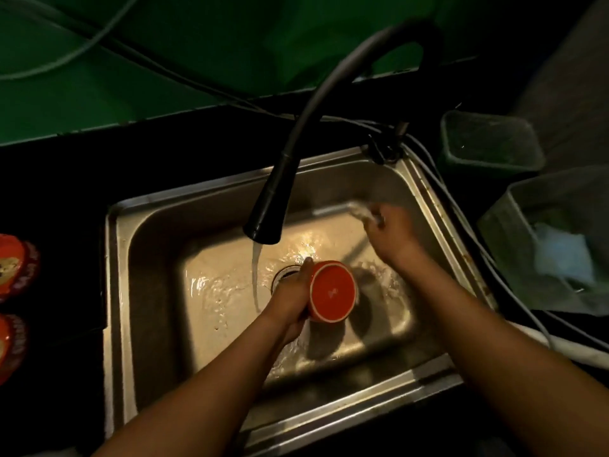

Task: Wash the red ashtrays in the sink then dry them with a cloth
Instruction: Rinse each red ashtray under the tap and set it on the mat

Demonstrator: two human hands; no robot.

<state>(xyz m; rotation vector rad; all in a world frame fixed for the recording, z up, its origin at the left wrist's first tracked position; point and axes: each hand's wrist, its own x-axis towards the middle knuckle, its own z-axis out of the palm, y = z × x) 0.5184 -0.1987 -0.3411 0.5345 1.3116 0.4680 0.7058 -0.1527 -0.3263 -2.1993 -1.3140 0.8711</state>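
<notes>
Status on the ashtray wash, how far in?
Nothing visibly finished. In hand: left hand grips one red ashtray over the sink, beside the running water; right hand is blurred near the back wall. Left: two more ashtrays sit on the left counter, plus drying; a pale cloth lies in the right-hand container.

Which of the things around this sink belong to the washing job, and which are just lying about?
In the job: red ashtray, gripped by the left hand; running faucet; sink; second ashtray and third ashtray, on the left counter; right hand, blurred.
Lying about: green container; grey tub holding something pale, perhaps the cloth.
</notes>
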